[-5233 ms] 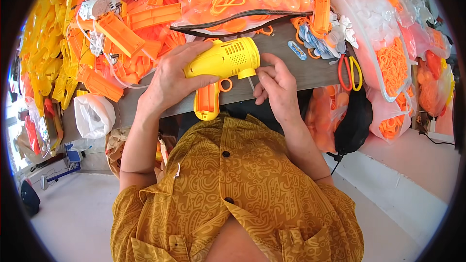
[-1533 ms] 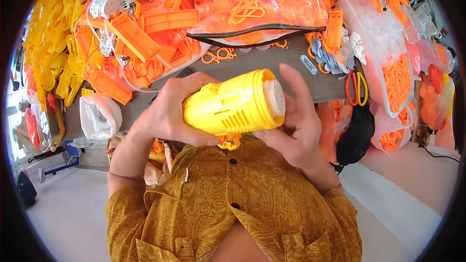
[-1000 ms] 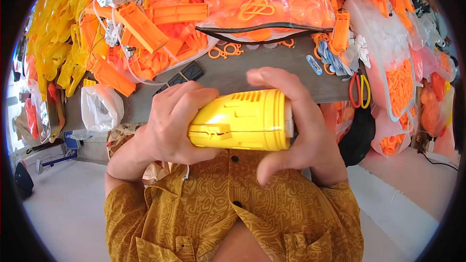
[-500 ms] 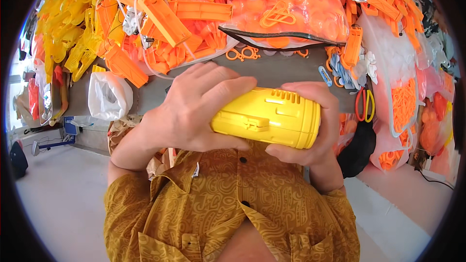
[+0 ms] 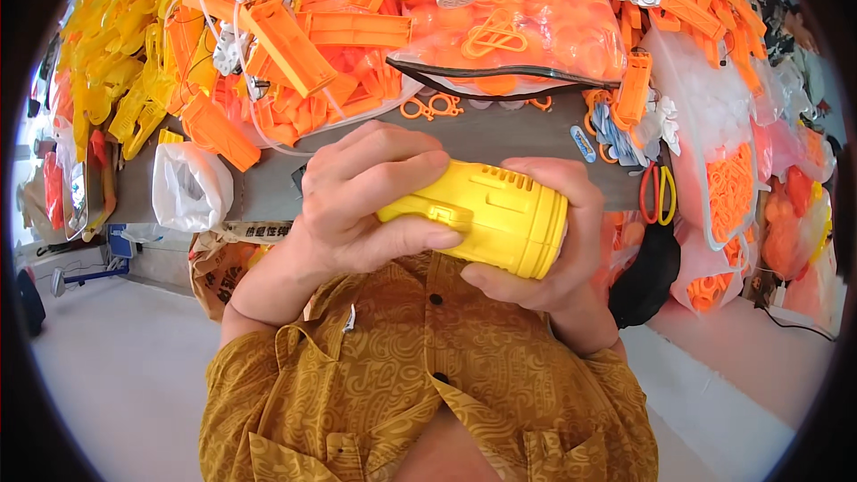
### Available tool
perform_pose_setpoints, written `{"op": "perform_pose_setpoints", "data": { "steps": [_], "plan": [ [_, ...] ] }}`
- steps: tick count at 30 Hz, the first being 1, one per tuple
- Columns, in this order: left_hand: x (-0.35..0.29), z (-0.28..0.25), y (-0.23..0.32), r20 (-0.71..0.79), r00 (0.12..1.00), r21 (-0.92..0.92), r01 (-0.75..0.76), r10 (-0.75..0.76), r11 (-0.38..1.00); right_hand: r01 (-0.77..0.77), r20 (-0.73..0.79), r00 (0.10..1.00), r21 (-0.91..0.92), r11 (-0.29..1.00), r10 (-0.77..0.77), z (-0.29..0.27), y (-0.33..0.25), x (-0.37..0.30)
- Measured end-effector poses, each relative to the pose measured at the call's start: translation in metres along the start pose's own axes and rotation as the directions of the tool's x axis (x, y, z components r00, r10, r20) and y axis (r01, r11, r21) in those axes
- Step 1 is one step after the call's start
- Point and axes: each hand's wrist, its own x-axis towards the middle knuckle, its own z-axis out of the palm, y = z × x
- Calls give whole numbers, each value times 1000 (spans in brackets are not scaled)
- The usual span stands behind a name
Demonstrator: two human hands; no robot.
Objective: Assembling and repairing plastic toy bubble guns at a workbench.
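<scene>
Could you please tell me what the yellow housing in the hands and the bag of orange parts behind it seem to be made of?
The yellow housing looks like moulded hard plastic: uniform colour, slight sheen, crisp vent slots. The bag appears to be thin clear plastic film, since the orange parts show through and it glints. Both hands, left hand and right hand, grip the housing.

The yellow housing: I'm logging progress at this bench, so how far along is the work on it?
Done: the yellow plastic housing looks closed into one piece. In hand: left hand and right hand grip it above the grey table. Left: orange parts lie loose in heaps; how many remain can't be told.
</scene>
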Motion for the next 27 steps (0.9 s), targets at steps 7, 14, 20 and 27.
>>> {"op": "perform_pose_setpoints", "data": {
  "steps": [7, 14, 20, 27],
  "plan": [
    [-9, 19, -3, -460, 835, -272, 189, -300, 943, 15, -5, 1000, 16, 1000, -14, 1, -5, 8],
    [-11, 17, -3, -304, 814, -369, 378, -494, 849, -32, -122, 992, 61, 998, 39, 18, 2, -4],
    [-17, 18, -9, -207, 806, -396, 450, -555, 801, -110, -103, 988, 27, 994, 112, 8, 2, 6],
    [20, 1, -10, 179, 941, -250, 326, -288, 912, -57, 300, 936, -388, 920, 185, -15, -6, 59]
  ]
}}
